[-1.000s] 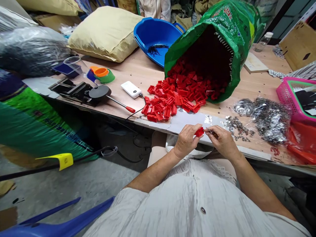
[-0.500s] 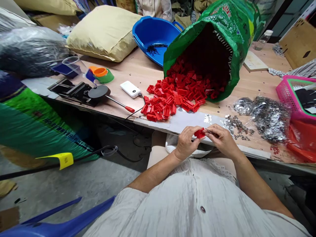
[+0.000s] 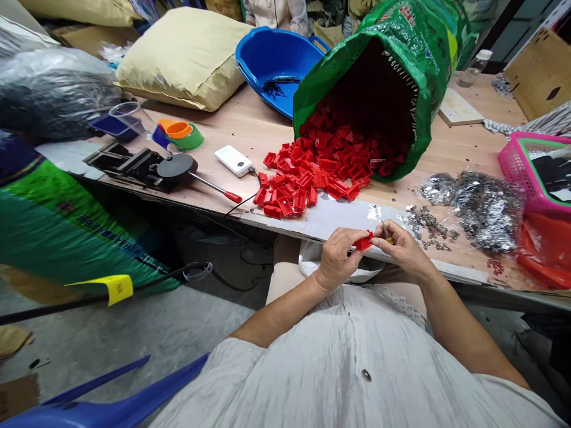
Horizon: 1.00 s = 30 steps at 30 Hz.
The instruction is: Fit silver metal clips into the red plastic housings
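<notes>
My left hand (image 3: 338,254) is closed, pinching a small red plastic part (image 3: 364,241) between thumb and fingers at the table's front edge. Close on its right, my right hand (image 3: 404,248) is closed round a thin metal tool with a yellow portion (image 3: 389,239); its exact kind is unclear. The tool's metal end points upward, and the right thumb and fingertip meet the red part's edge. Past my hands lies a heap of similar red parts (image 3: 307,172), spilling from a green sack (image 3: 428,128). Small metal pieces (image 3: 426,224) are scattered right of my right hand.
Plastic bags of metal pieces (image 3: 486,208) and a pink basket (image 3: 513,163) stand at right. On the left are a lever press (image 3: 176,167), a white power bank (image 3: 234,160) and a blue basin (image 3: 250,56). Another person's torso (image 3: 276,13) shows at the back.
The tool in my right hand has swung from pointing at the red part to pointing upward. The red part has turned slightly, and my left hand has barely moved.
</notes>
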### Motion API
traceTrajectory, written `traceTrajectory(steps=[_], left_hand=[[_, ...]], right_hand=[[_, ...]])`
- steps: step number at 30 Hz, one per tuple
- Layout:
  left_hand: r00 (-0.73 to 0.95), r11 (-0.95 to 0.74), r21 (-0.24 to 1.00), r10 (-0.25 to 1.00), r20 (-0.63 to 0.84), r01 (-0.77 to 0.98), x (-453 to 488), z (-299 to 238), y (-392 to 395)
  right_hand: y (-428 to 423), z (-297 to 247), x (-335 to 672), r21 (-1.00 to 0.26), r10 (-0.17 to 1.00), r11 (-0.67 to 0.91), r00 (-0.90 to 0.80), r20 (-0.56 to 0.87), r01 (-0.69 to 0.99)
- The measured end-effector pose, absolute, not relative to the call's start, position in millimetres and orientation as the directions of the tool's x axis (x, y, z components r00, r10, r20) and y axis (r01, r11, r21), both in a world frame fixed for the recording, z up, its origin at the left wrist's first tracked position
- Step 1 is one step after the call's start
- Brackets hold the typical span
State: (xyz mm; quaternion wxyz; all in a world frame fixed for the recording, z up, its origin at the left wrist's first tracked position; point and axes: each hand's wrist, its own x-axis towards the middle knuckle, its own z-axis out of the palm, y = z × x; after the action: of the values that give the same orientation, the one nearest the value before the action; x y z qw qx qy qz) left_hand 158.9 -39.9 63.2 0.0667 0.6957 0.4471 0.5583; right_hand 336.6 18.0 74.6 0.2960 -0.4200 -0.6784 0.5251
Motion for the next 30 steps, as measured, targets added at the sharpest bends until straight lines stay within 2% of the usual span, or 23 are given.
traceTrajectory(steps=[6, 9, 13, 18, 23, 26, 28, 29, 30], left_hand=[[-0.029, -0.573, 0.684, 0.757, 0.653, 0.451, 163, 60, -43], [-0.053, -0.528, 0.757, 0.806, 0.589, 0.384, 161, 59, -45], [-0.049, -0.450, 0.850, 0.876, 0.480, 0.274, 157, 56, -49], [0.001, -0.389, 0.910, 0.920, 0.393, 0.144, 152, 48, -50], [0.032, -0.295, 0.944, 0.953, 0.302, -0.150, 145, 37, -44], [0.022, -0.193, 0.932, 0.978, 0.210, -0.307, 143, 32, -40], [-0.027, -0.154, 0.928, 0.988, 0.154, -0.339, 143, 31, -38], [-0.053, -0.147, 0.931, 0.989, 0.137, -0.333, 143, 31, -38], [-0.075, -0.147, 0.937, 0.989, 0.130, -0.317, 143, 31, -38]], right_hand=[[17, 76, 335, -0.985, 0.816, -0.124, -0.553, -0.169, 0.118], [14, 73, 338, -0.967, 0.773, -0.232, -0.583, -0.251, 0.108], [8, 69, 342, -0.939, 0.716, -0.325, -0.620, -0.319, 0.108], [-3, 63, 340, -0.912, 0.713, -0.407, -0.608, -0.350, 0.048], [-9, 54, 338, -0.861, 0.655, -0.507, -0.663, -0.363, -0.029], [2, 56, 342, -0.918, 0.670, -0.394, -0.668, -0.323, 0.049], [18, 60, 347, -0.966, 0.772, -0.169, -0.583, -0.254, 0.197], [27, 61, 349, -0.951, 0.844, -0.017, -0.505, -0.179, 0.308], [37, 62, 352, -0.883, 0.910, 0.134, -0.409, -0.071, 0.450]])
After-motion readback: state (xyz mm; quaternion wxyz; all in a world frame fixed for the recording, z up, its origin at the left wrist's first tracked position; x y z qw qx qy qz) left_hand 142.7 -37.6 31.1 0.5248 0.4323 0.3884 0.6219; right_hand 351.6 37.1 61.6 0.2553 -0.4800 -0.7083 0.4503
